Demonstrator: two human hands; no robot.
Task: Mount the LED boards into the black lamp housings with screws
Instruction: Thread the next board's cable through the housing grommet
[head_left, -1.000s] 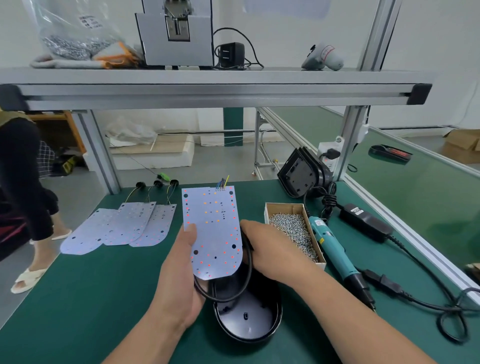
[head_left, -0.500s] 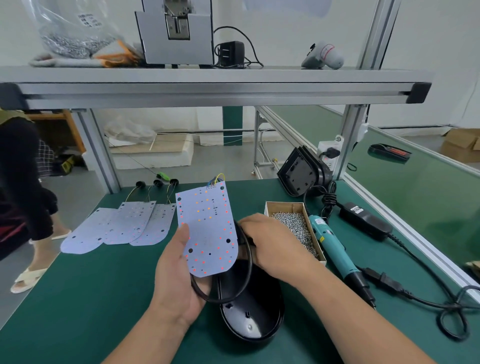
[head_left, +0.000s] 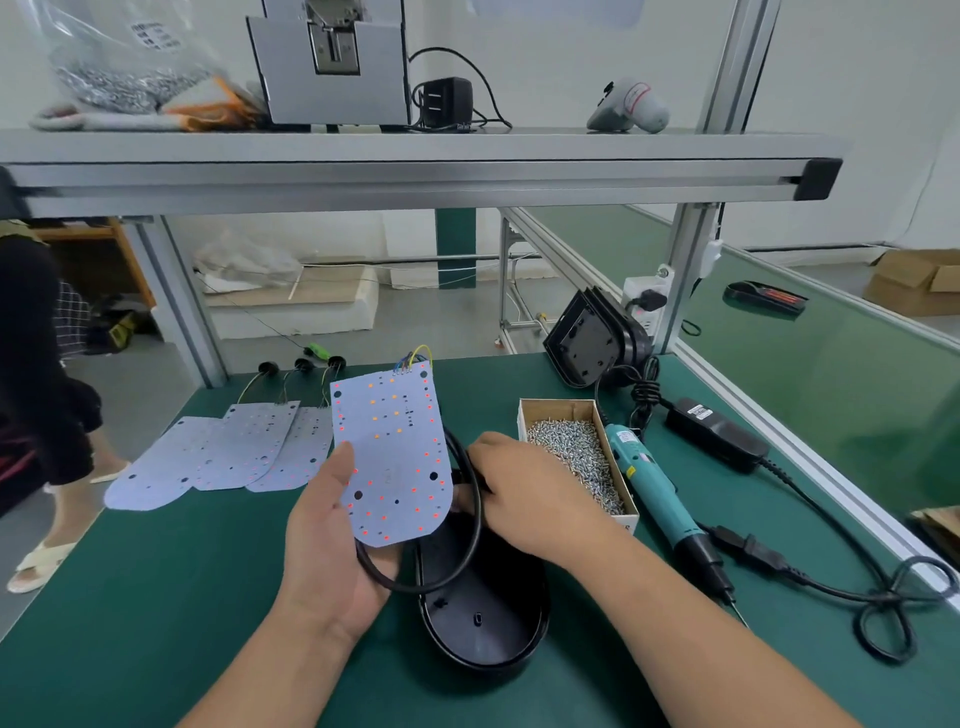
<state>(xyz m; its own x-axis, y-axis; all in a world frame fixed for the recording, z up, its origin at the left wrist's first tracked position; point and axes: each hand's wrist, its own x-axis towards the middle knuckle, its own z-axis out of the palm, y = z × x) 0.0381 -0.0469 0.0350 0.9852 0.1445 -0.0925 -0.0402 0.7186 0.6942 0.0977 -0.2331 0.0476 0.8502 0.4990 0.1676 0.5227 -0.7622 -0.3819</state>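
Observation:
My left hand holds a pale LED board upright above the green mat, thumb on its face, fingers behind it. A black cable loops from behind the board past its right edge. Under the board lies an open black lamp housing, hollow side up. My right hand grips the cable at the housing's far end, fingers curled and partly hidden by the board. Three more LED boards lie fanned out to the left. A cardboard box of screws stands right of my right hand.
A teal electric screwdriver lies beside the screw box, its cord and power adapter trailing right. Stacked black housings lean against the frame post. A shelf spans overhead. A person stands at the left edge.
The LED board has tilted with its top end further right and stayed in my left hand. The housing has rolled from tilted to flatter on the mat. My right hand stays at its far end.

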